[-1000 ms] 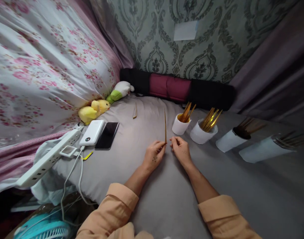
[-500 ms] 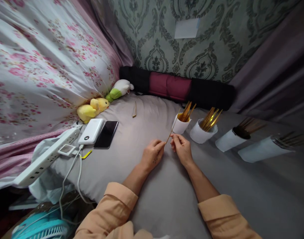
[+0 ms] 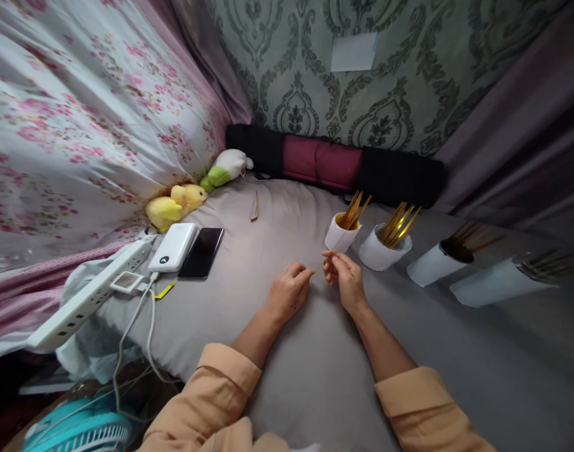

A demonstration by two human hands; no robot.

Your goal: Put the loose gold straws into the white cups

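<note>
My left hand [image 3: 290,290] is closed, its thumb and finger pinching the lower end of a thin brownish stick [image 3: 319,267]. The stick slants up and to the right, past the fingertips of my right hand [image 3: 345,276]. That hand is closed too, thumb and forefinger together on the stick's middle, the other fingers curled. Just beyond stands a short white cup [image 3: 342,240] with a yellow inside, holding several golden sticks [image 3: 355,212]. Next to it on the right is a second white cup [image 3: 385,256] with shiny golden sticks [image 3: 399,227].
Two more white containers, one [image 3: 435,263] with dark sticks and a longer one [image 3: 500,282], stand at the right. On the grey sheet [image 3: 315,389] lie a phone [image 3: 201,253], a power bank [image 3: 172,248], a folded strip [image 3: 255,207] and plush toys [image 3: 176,204]. A power strip [image 3: 89,292] edges the left.
My right hand has shifted slightly up, its fingers now on the stick. The stick leans more to the right, across the front of the nearest cup. My left hand keeps its place.
</note>
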